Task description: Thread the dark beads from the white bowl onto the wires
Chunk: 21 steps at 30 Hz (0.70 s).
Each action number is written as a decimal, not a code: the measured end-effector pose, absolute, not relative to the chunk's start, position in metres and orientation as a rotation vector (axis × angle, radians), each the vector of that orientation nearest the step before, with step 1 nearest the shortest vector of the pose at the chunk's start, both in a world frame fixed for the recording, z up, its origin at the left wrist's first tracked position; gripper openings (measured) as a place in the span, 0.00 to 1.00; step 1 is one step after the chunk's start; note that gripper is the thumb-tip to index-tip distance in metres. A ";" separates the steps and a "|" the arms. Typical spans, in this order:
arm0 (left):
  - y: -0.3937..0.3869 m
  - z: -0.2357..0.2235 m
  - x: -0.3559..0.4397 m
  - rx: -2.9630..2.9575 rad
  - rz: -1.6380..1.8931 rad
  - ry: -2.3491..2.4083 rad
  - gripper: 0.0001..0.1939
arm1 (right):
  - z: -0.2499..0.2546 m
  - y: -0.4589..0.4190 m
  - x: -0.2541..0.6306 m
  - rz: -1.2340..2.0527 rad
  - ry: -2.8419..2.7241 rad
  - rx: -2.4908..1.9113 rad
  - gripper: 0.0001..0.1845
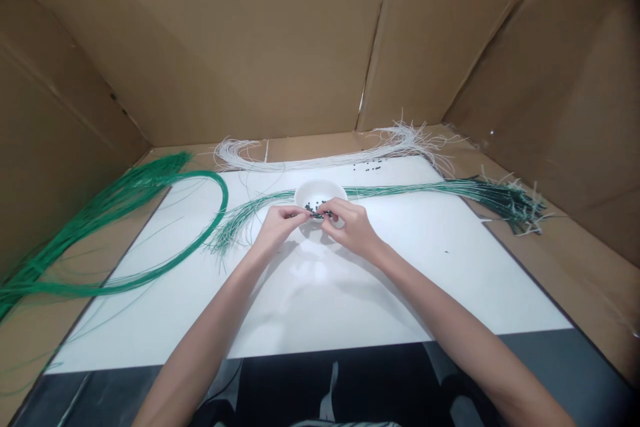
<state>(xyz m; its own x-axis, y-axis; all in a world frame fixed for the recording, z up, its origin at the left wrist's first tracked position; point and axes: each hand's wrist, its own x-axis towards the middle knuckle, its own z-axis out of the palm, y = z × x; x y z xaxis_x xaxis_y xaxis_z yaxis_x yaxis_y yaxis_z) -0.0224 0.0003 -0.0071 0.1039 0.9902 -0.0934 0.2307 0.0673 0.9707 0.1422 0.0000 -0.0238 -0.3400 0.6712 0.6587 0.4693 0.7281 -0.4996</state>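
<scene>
— Well, what's that, black bits [316, 213]?
— Yep, tiny, heaped v. near the front rim of a white bowl [320, 192], betw. both hands.
— Grip?
— L hand [277, 227] and R hand [353, 227] pinched over them, equally close; can't tell if either's got one.
— Around?
— Green wires [226, 200], white wires [320, 165], white board [400, 293].

Matt brown cardboard walls [200, 47] — smooth white sheet [425, 280] below (glossy bowl [320, 188], green plastic-coated wires [150, 177]).

Cardboard panels [210, 40] wall in a white board [450, 280] on three sides.
</scene>
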 end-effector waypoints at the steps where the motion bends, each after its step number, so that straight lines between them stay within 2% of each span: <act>1: 0.001 -0.008 -0.022 1.371 0.948 1.327 0.09 | -0.024 0.000 0.142 0.268 -2.002 -0.878 0.09; 9: 0.001 -0.007 -0.025 1.387 0.973 1.323 0.09 | -0.022 0.000 0.142 0.290 -1.983 -0.928 0.12; 15: 0.000 0.001 -0.027 1.328 0.926 1.286 0.14 | -0.027 0.006 0.147 0.303 -2.087 -0.891 0.18; 21: 0.001 0.000 -0.029 1.307 0.852 1.266 0.16 | -0.029 0.009 0.150 0.298 -2.078 -0.873 0.16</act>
